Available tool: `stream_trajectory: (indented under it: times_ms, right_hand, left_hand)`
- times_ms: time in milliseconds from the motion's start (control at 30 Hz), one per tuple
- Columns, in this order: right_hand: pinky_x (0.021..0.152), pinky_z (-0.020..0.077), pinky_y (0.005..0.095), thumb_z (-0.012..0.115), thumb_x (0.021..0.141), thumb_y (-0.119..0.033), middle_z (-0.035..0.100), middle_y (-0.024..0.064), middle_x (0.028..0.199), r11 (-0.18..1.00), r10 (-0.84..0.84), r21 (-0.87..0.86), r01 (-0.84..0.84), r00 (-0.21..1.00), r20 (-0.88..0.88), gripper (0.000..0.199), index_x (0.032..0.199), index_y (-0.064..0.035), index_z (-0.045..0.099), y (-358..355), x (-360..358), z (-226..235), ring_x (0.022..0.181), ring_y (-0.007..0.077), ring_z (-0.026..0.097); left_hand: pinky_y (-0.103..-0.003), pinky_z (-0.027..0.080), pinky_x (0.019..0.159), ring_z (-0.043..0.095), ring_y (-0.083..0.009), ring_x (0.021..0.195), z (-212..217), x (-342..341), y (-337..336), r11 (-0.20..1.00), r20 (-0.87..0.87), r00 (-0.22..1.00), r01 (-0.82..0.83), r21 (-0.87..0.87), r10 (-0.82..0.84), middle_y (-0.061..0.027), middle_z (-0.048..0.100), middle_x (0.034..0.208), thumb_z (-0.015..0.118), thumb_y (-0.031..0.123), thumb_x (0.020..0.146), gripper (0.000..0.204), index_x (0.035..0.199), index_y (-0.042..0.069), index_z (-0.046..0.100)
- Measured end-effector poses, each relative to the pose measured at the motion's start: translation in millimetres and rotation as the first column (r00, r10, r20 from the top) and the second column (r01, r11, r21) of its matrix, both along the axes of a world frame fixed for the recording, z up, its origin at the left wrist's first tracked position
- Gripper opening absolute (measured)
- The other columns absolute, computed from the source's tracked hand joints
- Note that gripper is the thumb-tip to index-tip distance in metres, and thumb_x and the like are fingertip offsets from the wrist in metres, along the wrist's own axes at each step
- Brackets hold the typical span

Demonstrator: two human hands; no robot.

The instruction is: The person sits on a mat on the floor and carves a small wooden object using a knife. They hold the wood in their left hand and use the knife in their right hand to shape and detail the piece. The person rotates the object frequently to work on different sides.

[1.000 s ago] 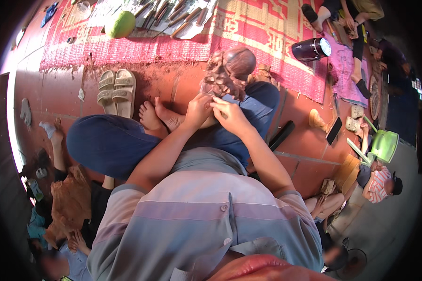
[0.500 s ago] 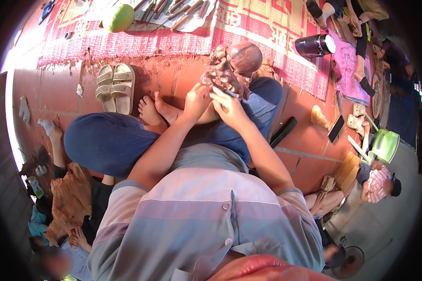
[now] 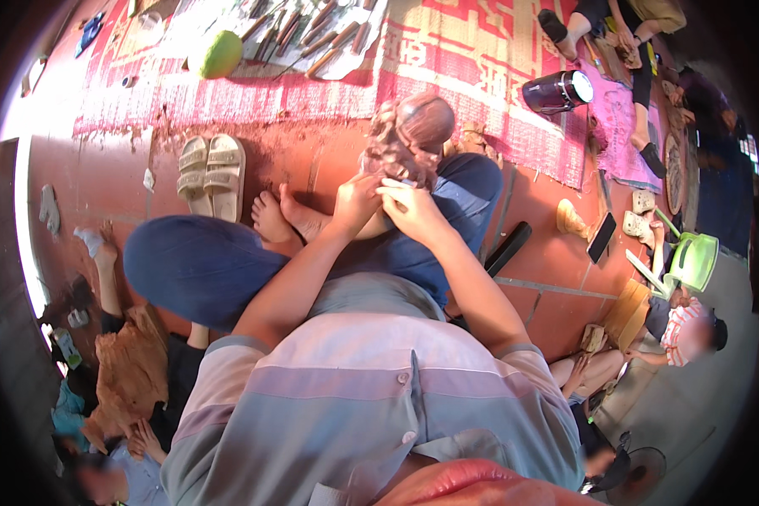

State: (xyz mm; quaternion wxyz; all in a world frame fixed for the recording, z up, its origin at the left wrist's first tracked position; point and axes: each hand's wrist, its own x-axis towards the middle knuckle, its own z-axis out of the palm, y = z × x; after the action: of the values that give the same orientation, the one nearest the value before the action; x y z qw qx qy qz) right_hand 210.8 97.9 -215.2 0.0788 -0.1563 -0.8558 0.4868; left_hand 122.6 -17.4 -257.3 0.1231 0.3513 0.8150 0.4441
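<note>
A reddish-brown carved wooden figure [image 3: 401, 139], with a smooth rounded top and a deeply cut lower part, leans by my right knee [image 3: 468, 194]. Against its near lower edge, my left hand [image 3: 358, 201] is closed, fingers curled in. My right hand [image 3: 411, 211] sits just beside it, thumb and fingers pinched together at the same edge. Whatever lies between the fingers is too small or hidden to make out. The two hands nearly touch.
Carving tools [image 3: 316, 38] with wooden handles lie on paper on a red patterned mat [image 3: 472, 59], beside a green round fruit [image 3: 220, 54]. Tan sandals [image 3: 223, 177], a black flask-like lamp [image 3: 557, 91] and a phone [image 3: 600, 237] surround me. Other people sit at both sides.
The whole view has shifted slightly, so most things sit lower. The carved figure has turned a little and sits closer to my hands. Both hands stay at its lower edge.
</note>
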Motion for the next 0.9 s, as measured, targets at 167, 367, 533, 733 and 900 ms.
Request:
stream_trajectory:
  times_ms: [167,367,533,733,900]
  right_hand:
    - [0.057,0.0457,0.0438,0.054,0.081,-0.016,0.058,0.024,0.074,0.984,0.172,-0.065,-0.166,0.979,0.109,0.019,0.077,0.0009,0.061,9,-11,13,0.066,0.0388,0.059]
    - [0.057,0.0452,0.0451,0.053,0.081,-0.013,0.059,0.0235,0.079,0.995,0.1,-0.024,-0.098,0.99,0.094,0.018,0.075,0.0015,0.062,12,-15,8,0.065,0.0385,0.058]
    - [0.065,0.0472,0.0437,0.054,0.08,-0.012,0.06,0.0222,0.079,0.995,0.081,-0.067,-0.077,0.995,0.054,0.018,0.078,0.004,0.062,4,-14,43,0.073,0.0377,0.06]
    - [0.063,0.0488,0.0371,0.055,0.086,-0.016,0.064,0.018,0.081,0.995,0.098,-0.025,-0.099,0.995,-0.019,0.019,0.094,-0.0039,0.066,8,-26,-2,0.067,0.0286,0.062]
    - [0.067,0.0488,0.0419,0.055,0.08,-0.013,0.062,0.0231,0.078,0.992,0.067,-0.113,-0.058,0.994,0.084,0.018,0.081,0.0014,0.065,2,-12,39,0.073,0.0377,0.061]
  left_hand:
    - [-0.037,0.05,0.061,0.06,-0.0313,0.068,-32,-11,-4,0.997,-0.123,0.989,-0.078,-0.01,0.076,-0.0142,0.058,0.076,0.066,0.003,0.068,0.015,0.081,0.002,0.06]
    - [-0.04,0.045,0.052,0.054,-0.0332,0.057,-29,-10,5,0.996,-0.089,0.996,-0.02,0.092,0.028,-0.0147,0.05,0.061,0.062,0.001,0.066,0.012,0.062,-0.001,0.051]
    - [-0.041,0.046,0.054,0.055,-0.0332,0.059,-20,-11,2,0.991,0.008,0.995,-0.1,0.083,0.1,-0.0158,0.054,0.065,0.063,0.001,0.066,0.006,0.066,-0.001,0.056]
    - [-0.04,0.047,0.057,0.056,-0.0345,0.064,-7,-11,4,0.981,0.038,0.989,-0.148,0.127,0.145,-0.0166,0.055,0.069,0.058,-0.003,0.067,0.006,0.072,-0.001,0.058]
    - [-0.039,0.048,0.058,0.059,-0.0337,0.065,-2,-10,0,0.996,0.01,0.997,-0.072,0.06,0.071,-0.0159,0.057,0.072,0.061,0.0,0.068,0.007,0.076,0.0,0.06]
